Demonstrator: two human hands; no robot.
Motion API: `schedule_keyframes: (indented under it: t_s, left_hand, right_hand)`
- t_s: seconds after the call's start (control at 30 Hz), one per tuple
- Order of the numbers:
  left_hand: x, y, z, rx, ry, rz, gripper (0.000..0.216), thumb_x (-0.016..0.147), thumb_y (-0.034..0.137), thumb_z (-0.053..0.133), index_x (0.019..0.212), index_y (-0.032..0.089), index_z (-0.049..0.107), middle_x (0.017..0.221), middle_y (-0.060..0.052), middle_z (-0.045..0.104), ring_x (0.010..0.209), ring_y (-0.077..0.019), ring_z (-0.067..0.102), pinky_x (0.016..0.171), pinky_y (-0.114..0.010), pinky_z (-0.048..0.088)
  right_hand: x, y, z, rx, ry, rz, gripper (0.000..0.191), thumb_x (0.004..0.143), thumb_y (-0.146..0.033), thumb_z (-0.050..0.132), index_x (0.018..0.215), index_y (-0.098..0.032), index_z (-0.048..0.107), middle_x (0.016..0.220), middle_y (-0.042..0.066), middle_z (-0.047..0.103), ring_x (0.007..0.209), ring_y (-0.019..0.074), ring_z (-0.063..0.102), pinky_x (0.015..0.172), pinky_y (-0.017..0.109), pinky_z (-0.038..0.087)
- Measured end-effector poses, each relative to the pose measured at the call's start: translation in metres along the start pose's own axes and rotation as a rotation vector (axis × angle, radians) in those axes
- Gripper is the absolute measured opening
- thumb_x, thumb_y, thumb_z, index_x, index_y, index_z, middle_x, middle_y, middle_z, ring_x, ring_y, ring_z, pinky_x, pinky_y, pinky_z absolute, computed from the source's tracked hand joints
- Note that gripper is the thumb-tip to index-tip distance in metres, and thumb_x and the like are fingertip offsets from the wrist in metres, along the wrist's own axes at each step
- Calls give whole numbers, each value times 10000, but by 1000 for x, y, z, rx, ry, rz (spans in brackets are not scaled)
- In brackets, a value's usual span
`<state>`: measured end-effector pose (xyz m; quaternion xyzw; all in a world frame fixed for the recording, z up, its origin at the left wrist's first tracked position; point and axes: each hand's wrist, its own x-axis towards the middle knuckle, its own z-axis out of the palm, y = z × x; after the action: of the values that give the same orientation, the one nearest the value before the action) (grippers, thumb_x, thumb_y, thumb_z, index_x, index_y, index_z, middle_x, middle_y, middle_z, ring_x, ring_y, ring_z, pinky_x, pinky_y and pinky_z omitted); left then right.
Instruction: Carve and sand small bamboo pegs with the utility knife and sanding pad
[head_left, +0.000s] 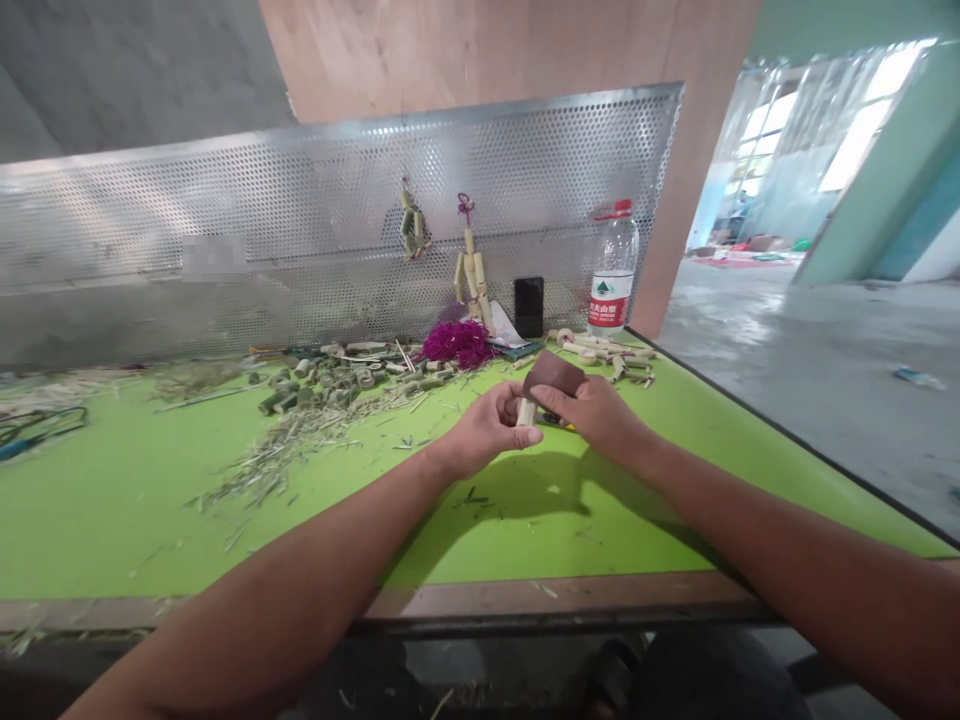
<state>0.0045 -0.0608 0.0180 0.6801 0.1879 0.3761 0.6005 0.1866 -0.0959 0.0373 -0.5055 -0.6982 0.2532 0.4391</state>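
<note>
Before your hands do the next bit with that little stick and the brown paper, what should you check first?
1. Left hand has a closed grip on the bamboo piece: ok.
2. Right hand pinches the brown sheet, which sits over the piece's top end: ok.
3. Which face of the sheet meets the piece: cannot tell.
4. Straw scraps lie off to the left, apart from both hands: ok.
5. Bottle stands upright at the back, capped and away from the hands: ok.
</note>
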Motion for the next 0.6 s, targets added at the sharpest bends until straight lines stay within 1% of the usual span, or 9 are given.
schedule_keyframes:
  t_s: [0.1,0.13,0.23,0.27,0.37,0.47,0.5,0.57,0.6]
  left_hand:
    - [0,-1,0,-1,-10,-5,676,627,361,865,1157,133,513,915,-33,579,769,-111,545,661,-218,425]
    - [0,-1,0,2,-2,-6,670,631,362,862,1157,135,515,894,-25,572,753,-107,538,650,-216,422]
    - [0,-1,1,-10,9,11,657,625,353,866,1144,138,523,798,18,523,652,-74,472,569,-192,369]
    - [0,-1,1,-20,0,20,664,621,358,868,1143,137,523,807,14,529,661,-77,478,574,-194,372]
    - [0,0,1,-20,-5,15,667,631,367,861,1154,136,517,883,-20,564,733,-100,522,631,-215,412]
    - [0,0,1,-32,2,14,630,642,329,859,1137,134,521,824,7,532,670,-75,475,586,-198,386]
    - [0,0,1,-44,-5,21,628,641,323,860,1133,132,520,824,7,530,666,-73,470,579,-195,381]
    - [0,0,0,-62,-23,30,655,628,334,867,1141,131,514,873,-15,552,708,-86,496,603,-201,397]
    - [0,0,0,-61,-26,27,663,623,340,869,1143,132,514,894,-24,559,727,-92,507,616,-205,405]
  right_hand:
    - [1,1,0,49,-90,-50,375,788,-542,618,729,-173,647,589,2,554,559,142,469,551,284,357]
    - [1,1,-1,47,-92,-53,378,781,-543,627,739,-169,657,587,4,560,562,146,476,554,286,362]
    - [2,1,-1,49,-23,-32,401,775,-560,632,704,-166,639,566,-2,548,544,138,462,535,281,348]
    - [2,2,-1,68,-30,-31,397,785,-557,626,721,-165,641,587,0,561,550,137,467,535,278,350]
    - [1,4,0,115,-115,-40,383,796,-545,628,772,-164,653,626,5,585,569,137,485,537,271,361]
    - [2,5,2,118,-64,-31,395,787,-554,637,748,-161,651,608,5,578,561,137,481,525,267,358]
    - [2,5,3,136,-54,-32,392,790,-551,635,769,-161,661,627,10,594,570,139,490,530,267,365]
    - [1,4,4,180,-88,-46,373,798,-528,635,850,-162,684,692,22,633,607,145,516,558,269,390]
    - [1,4,4,185,-103,-50,369,798,-521,638,858,-161,688,694,22,636,610,146,517,564,271,393]
